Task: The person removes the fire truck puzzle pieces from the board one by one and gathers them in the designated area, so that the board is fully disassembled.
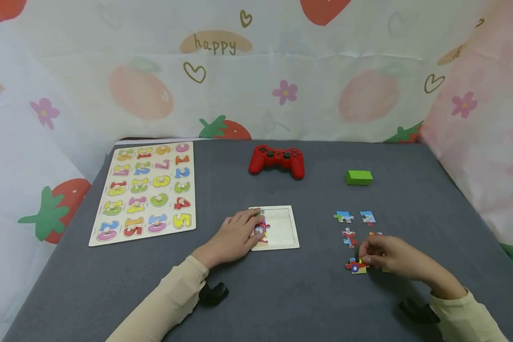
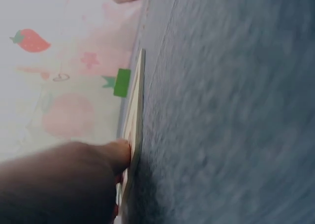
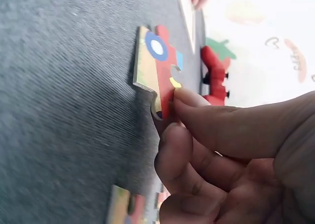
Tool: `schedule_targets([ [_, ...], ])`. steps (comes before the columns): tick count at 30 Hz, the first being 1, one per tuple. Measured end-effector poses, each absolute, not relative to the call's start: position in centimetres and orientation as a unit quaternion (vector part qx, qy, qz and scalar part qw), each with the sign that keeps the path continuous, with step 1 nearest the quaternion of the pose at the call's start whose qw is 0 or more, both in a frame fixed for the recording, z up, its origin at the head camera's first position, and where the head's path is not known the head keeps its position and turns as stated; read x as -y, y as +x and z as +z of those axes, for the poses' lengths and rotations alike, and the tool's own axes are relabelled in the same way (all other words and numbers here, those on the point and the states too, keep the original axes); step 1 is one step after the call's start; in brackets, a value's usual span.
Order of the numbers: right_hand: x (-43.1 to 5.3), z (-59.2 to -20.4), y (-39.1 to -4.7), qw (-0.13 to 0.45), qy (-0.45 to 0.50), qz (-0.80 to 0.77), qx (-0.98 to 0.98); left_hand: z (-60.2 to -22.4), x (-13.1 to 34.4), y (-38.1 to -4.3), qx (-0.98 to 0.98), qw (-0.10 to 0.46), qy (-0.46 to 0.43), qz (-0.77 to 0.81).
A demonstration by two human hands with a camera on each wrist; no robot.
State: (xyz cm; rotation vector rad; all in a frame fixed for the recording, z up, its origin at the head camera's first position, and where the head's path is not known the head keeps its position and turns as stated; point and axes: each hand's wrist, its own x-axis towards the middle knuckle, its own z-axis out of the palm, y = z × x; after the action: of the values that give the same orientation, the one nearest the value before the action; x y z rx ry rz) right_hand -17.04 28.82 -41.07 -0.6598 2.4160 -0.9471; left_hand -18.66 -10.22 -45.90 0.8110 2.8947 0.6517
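Observation:
The left hand point(image 1: 235, 237) rests on the left side of a pale wooden puzzle tray point(image 1: 284, 244), fingers over the frame and thumb at its near edge. Assembled picture pieces point(image 1: 261, 229) show beside those fingers, partly covered. At the right, the right hand point(image 1: 393, 259) pinches a jigsaw piece point(image 3: 157, 61) between thumb and forefinger; it bears a red vehicle part and a blue wheel. In the right wrist view that piece looks slightly tilted above the cloth. Loose pieces lie around this hand, among them a blue-topped one point(image 1: 344, 217) and a red-and-blue one point(image 1: 349, 237); others are partly hidden.
A large wooden number board point(image 1: 149, 199) lies at the left. A red game controller point(image 1: 277, 160) sits at the back middle, with a green block point(image 1: 358, 177) to its right. Grey cloth point(image 1: 282, 294) covers the table, and a printed curtain point(image 1: 316, 61) hangs behind.

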Motion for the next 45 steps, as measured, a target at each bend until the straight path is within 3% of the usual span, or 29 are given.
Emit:
schedule_targets([
  [6, -28.7, -41.9, -17.0, 0.206, -0.251, -0.336, -0.884, -46.2, 10.4, -18.2, -0.938, -0.03, 0.272, 0.211],
  [13, -27.8, -40.6, -17.0, 0.161, -0.247, -0.296, -0.909, -46.0, 11.2, -17.0, -0.936, -0.014, 0.287, 0.203],
  [23, -18.0, -39.7, -20.3, 0.105, -0.262, -0.288, -0.915, -46.6, 12.4, -16.2, -0.933, -0.003, 0.285, 0.219],
  [32, -10.7, -41.6, -23.7, 0.129, -0.27, -0.308, -0.903, -46.8, 12.1, -16.5, -0.93, -0.009, 0.291, 0.223],
  [45, -8.5, -42.7, -24.2, 0.125, -0.277, -0.303, -0.903, -46.9, 12.4, -16.5, -0.928, -0.018, 0.3, 0.222],
])
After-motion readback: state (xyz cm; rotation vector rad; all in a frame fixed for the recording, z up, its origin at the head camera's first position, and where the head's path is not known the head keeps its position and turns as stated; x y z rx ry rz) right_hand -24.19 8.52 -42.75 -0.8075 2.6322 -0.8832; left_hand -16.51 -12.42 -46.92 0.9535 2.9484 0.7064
